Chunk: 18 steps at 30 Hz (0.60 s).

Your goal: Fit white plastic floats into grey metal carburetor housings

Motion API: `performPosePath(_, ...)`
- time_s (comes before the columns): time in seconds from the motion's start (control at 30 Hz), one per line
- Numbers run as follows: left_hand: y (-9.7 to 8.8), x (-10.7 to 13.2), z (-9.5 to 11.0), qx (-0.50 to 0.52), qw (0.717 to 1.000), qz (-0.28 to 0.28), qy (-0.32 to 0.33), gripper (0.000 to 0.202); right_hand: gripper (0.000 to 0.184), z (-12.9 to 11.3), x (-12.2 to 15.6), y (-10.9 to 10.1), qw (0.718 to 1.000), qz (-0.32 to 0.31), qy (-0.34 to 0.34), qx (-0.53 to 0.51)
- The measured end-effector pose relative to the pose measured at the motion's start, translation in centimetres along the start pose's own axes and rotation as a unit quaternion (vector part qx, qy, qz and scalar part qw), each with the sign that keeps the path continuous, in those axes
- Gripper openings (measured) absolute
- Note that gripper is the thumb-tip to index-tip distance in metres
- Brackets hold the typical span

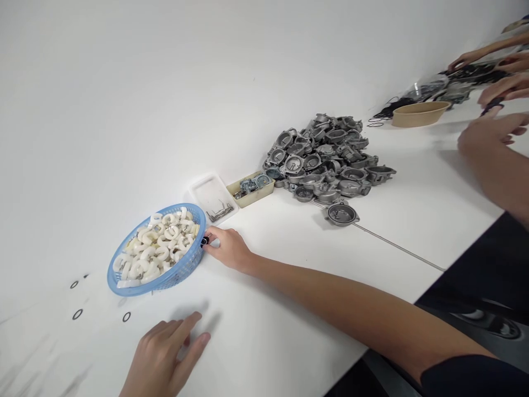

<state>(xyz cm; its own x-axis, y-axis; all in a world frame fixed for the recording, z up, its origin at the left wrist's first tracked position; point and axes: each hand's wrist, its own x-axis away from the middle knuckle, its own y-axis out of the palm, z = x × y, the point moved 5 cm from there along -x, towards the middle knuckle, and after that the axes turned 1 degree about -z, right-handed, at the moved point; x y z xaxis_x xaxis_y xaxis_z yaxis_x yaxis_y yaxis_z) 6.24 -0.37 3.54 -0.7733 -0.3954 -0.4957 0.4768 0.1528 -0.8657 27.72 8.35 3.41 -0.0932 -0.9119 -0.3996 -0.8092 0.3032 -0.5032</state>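
Note:
My right hand (pixel 229 247) pinches a small black part (pixel 204 241) with a ring-like shape beside the right rim of a blue plastic basket (pixel 159 288). White curved plastic pieces (pixel 163 240) with metal bits fill that basket. Lower down, my left hand (pixel 167 353) hovers at the table, fingers apart and holding nothing. Several thin black rings (pixel 127 317) lie on the white table to the left of it. Past my right hand is a white tray (pixel 211 193) with small metal pins (pixel 220 213) at its near end.
A cream tray (pixel 258 197) holds metal parts next to a big heap of grey metal housings (pixel 324 157). One housing (pixel 341 214) sits apart near a thin rod (pixel 400 247). At right, a tan bowl (pixel 421 116) stands near black rings and co-workers' hands (pixel 494 132).

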Motion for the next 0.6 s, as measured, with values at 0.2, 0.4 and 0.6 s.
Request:
performPosePath(0.2,0.34,0.11,0.1,0.012,1.0,-0.01,-0.006,0.028,0.028,0.06,-0.04,0.21,1.0,-0.007,-0.01,0.006)
performPosePath(0.4,0.32,-0.05,0.16,0.028,0.999,-0.016,-0.02,0.028,0.03,0.04,-0.09,0.16,1.0,-0.012,-0.013,0.012)
performPosePath(0.6,0.39,-0.04,-0.07,0.036,0.999,-0.009,-0.025,0.029,0.03,0.05,-0.02,0.06,1.0,-0.017,-0.013,0.022)
